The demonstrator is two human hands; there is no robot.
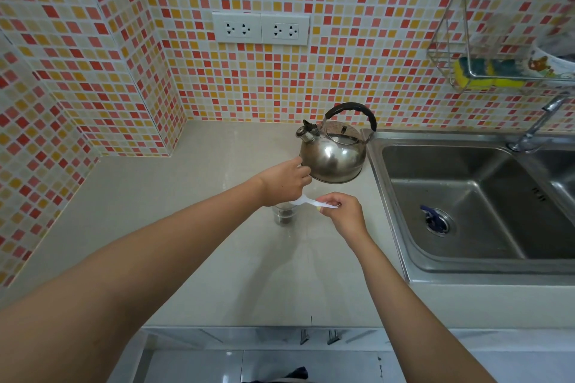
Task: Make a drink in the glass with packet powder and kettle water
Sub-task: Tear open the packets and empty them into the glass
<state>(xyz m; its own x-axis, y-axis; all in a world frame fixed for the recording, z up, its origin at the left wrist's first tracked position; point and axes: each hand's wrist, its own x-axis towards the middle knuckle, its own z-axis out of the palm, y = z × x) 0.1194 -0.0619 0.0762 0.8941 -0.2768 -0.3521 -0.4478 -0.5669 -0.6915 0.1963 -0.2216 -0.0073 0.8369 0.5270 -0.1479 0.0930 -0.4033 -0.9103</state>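
Pinching the white powder packet point(312, 203) between your left hand point(284, 182) and right hand point(342, 211) above the glass point(283, 216), you seem mid-emptying; next, reach for the kettle point(334, 152).

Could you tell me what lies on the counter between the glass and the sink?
Nothing lies there: in the head view, the counter between glass and sink is bare; only the right hand hovers above it.

A polished, mirror-like metal is seen on the kettle point(334, 158), brushed steel on the sink point(460, 196). The glass point(283, 215) is clear; the countertop point(193, 202) smooth, slightly glossy.
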